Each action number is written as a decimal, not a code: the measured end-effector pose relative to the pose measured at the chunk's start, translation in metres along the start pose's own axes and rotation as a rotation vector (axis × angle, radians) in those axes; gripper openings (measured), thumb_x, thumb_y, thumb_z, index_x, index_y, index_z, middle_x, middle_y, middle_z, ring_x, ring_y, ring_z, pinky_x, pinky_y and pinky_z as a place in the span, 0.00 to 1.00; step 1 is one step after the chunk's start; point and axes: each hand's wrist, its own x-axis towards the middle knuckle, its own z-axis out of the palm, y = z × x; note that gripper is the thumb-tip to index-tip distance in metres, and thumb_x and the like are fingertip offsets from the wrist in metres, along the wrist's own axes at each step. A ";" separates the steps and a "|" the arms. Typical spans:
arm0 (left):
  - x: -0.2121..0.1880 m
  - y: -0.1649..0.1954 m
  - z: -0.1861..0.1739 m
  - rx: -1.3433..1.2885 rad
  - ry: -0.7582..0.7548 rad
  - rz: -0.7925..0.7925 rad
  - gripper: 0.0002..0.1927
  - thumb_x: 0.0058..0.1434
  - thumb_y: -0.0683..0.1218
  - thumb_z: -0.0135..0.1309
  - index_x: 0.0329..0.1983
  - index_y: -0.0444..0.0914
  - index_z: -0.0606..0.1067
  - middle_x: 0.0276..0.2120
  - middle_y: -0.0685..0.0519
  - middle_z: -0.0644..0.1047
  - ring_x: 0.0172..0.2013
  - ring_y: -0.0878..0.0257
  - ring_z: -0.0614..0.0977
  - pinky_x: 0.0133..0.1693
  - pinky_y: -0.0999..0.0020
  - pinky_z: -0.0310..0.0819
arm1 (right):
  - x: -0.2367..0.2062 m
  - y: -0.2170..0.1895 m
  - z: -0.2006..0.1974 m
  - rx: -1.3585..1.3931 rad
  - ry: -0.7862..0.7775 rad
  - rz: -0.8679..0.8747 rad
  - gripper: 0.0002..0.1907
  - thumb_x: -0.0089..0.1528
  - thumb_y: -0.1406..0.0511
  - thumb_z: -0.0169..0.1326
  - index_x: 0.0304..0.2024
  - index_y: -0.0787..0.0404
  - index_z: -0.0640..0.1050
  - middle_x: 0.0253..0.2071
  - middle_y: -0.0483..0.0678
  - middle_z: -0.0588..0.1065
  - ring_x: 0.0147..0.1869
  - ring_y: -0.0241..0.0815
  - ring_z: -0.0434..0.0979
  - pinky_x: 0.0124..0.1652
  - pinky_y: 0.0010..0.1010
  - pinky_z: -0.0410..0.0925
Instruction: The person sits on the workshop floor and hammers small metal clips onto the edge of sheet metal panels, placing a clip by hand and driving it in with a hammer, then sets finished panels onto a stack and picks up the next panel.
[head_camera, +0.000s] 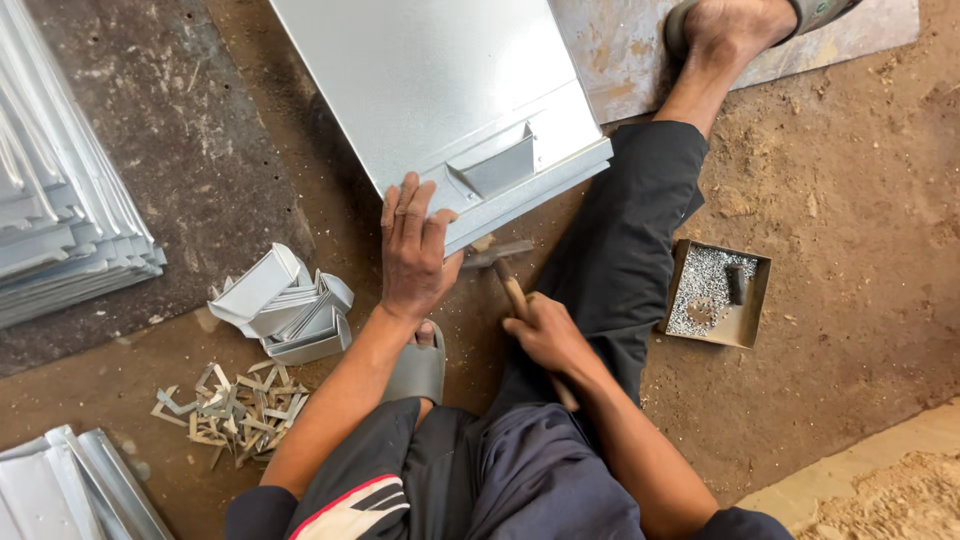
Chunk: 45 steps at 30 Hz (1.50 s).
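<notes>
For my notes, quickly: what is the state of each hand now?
Left hand: open, pressing flat on the metal sheet.
Right hand: closed around the hammer handle.

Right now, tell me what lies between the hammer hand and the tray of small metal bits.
In the head view, the person's dark-trousered leg lies between the right hand and the tray, then bare dirt floor.

Large folded galvanised sheet-metal panel (440, 90): runs off the top edge. Stack of ribbed grey metal sheets (60, 190): cut by the left edge. Wooden-handled hammer (515, 290): head motion-blurred, handle partly hidden inside the right hand (548, 335). Small open metal tray (745, 325): silvery contents too small to identify.
</notes>
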 end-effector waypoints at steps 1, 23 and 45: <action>-0.003 -0.002 0.001 0.008 0.001 -0.006 0.22 0.53 0.40 0.68 0.50 0.35 0.74 0.63 0.39 0.68 0.72 0.42 0.62 0.75 0.41 0.49 | -0.012 -0.002 -0.012 0.039 -0.054 0.066 0.18 0.60 0.59 0.60 0.37 0.70 0.74 0.33 0.59 0.75 0.37 0.50 0.76 0.39 0.40 0.69; -0.009 -0.007 -0.001 0.029 0.002 0.013 0.25 0.49 0.35 0.66 0.50 0.36 0.72 0.57 0.43 0.69 0.72 0.42 0.62 0.74 0.40 0.51 | -0.013 -0.079 -0.041 -0.128 0.373 -0.452 0.20 0.73 0.64 0.43 0.29 0.70 0.70 0.28 0.58 0.67 0.30 0.63 0.70 0.31 0.46 0.62; -0.006 -0.007 -0.015 -0.004 -0.004 0.011 0.27 0.46 0.37 0.68 0.50 0.35 0.73 0.56 0.43 0.69 0.70 0.42 0.64 0.73 0.41 0.55 | -0.022 -0.097 -0.041 -0.257 0.450 -0.646 0.15 0.71 0.68 0.43 0.30 0.68 0.70 0.32 0.60 0.69 0.31 0.62 0.72 0.32 0.47 0.65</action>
